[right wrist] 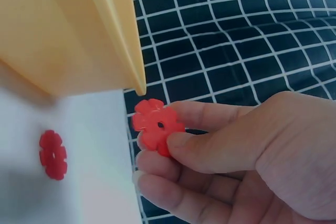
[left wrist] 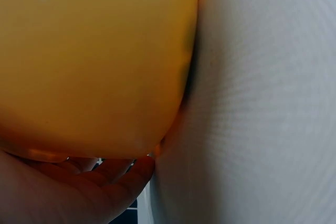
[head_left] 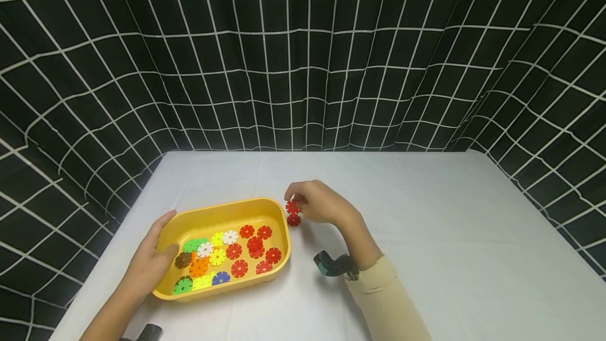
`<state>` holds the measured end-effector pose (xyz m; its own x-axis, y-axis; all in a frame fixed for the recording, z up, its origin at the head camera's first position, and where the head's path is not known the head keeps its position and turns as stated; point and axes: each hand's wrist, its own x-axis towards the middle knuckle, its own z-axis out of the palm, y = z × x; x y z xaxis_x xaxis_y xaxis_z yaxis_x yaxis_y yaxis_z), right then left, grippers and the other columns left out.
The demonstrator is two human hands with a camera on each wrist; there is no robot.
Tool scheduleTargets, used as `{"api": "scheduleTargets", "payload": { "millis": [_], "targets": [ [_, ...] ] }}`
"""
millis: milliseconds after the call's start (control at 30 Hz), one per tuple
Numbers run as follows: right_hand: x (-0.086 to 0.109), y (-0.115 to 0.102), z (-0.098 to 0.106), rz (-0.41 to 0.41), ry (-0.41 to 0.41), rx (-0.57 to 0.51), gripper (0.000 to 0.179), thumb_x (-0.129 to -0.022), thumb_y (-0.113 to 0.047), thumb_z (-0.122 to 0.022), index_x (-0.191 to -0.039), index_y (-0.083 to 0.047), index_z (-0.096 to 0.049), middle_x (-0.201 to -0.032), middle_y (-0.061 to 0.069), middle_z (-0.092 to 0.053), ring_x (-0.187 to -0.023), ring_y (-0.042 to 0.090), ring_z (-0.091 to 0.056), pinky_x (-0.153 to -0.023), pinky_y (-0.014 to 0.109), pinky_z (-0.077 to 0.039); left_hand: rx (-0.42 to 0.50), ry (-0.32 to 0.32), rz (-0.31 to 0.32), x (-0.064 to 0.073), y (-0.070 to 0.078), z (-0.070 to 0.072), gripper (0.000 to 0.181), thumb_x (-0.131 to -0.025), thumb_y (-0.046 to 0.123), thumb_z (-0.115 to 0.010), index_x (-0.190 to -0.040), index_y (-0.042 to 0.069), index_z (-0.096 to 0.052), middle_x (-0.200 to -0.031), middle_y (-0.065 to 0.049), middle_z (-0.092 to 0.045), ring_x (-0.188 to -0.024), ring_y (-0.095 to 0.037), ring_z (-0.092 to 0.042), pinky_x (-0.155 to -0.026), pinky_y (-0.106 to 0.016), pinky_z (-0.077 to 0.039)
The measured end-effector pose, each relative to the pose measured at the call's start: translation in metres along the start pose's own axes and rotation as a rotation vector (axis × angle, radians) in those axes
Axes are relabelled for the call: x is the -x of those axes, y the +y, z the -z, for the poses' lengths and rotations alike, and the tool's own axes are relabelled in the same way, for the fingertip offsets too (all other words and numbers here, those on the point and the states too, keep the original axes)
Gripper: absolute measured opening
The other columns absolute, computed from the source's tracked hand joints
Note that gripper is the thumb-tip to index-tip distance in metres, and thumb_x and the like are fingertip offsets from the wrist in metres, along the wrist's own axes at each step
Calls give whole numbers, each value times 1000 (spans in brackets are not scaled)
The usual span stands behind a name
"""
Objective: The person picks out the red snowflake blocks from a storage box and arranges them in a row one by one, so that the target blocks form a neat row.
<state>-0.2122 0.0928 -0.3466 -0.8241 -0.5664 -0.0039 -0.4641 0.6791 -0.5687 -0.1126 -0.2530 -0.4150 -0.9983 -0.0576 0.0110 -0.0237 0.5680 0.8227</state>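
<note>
Yellow tub (head_left: 199, 220) is gripped by the left hand (head_left: 150, 259); hold it still. The right hand (head_left: 322, 201) pinches a red disc (right wrist: 150, 120); squeeze its edge gently.

A tray (head_left: 213, 219) is being gripped at its left end by the left hand (head_left: 151, 258), discs (head_left: 239, 268) being held inside. Just right of it, one disc (right wrist: 152, 130) is being pinched by the right hand (head_left: 318, 201), another (head_left: 294, 220) being borne by the table (head_left: 426, 214).
</note>
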Motion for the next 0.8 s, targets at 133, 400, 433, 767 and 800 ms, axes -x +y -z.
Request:
{"api": "scheduleTargets", "payload": {
  "millis": [133, 400, 433, 767, 800],
  "targets": [
    [-1, 5, 1, -49, -5, 4, 26, -89, 7, -61, -108, -6, -72, -84, 2, -67, -73, 18, -60, -68, 27, -56, -8, 8, -4, 1, 1, 0, 75, -93, -5, -49, -160, 9, -18, -161, -26, -20, -145, -52, -17, -109, -74, -18],
    [-2, 15, 3, -134, 6, 3, 16, -88, 5, -67, -90, -11, -71, -81, -2, -66, -77, 19, -59, -69, 26, -57, -14, -1, 2, 0, 1, 0, 75, -94, -4, -49, -161, 10, -17, -162, -26, -19, -145, -52, -17, -110, -73, -18],
    [-2, 16, 3, -145, 6, 0, 15, -88, 4, -68, -90, -11, -71, -81, -1, -66, -78, 20, -59, -69, 26, -57, -11, -6, 6, 0, 1, 1, 75, -95, -4, -49, -161, 10, -17, -162, -26, -19, -145, -52, -17, -110, -73, -17],
    [-4, 28, -2, -233, -28, -3, 13, -88, 1, -69, -83, -11, -71, -78, 1, -64, -72, 20, -59, -63, 25, -56, 10, -18, 15, 0, 0, 1, 75, -95, -4, -49, -161, 10, -16, -161, -27, -19, -145, -52, -17, -109, -74, -18],
    [-5, 30, -2, -242, -36, -1, 13, -89, 1, -68, -83, -10, -71, -78, 1, -64, -71, 20, -59, -62, 25, -55, 10, -17, 13, 0, 0, 1, 75, -95, -4, -49, -161, 10, -16, -161, -27, -19, -144, -53, -18, -109, -74, -19]
  ]
}}
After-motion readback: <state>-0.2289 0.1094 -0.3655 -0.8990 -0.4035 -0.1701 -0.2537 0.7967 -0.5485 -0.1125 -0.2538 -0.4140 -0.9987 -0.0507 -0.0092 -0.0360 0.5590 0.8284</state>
